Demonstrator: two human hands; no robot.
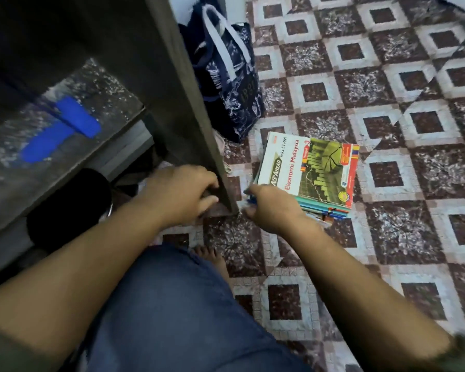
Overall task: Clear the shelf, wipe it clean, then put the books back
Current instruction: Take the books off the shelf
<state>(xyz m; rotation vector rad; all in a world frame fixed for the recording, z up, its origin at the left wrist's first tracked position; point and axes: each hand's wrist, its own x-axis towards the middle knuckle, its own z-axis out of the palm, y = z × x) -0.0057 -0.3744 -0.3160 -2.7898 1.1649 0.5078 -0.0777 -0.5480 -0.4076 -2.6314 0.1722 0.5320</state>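
A stack of books (314, 170) lies on the patterned floor, a white and green "Ekonomi Malaysia" textbook on top. My right hand (271, 208) grips the stack's near left corner, fingers curled around the edges. My left hand (183, 189) is curled around the lower front edge of the dark wooden shelf unit's side panel (172, 89). Left of that panel, the shelf board (113, 103) has a speckled surface and holds a bright blue cloth-like thing (65, 130), blurred. No books show on that board.
A dark blue printed bag (228, 76) with white handles leans against the shelf's side, just behind the books. A black round object (67, 208) sits under the shelf board. My knee in blue shorts (177, 304) and bare toes (210, 256) are below the hands.
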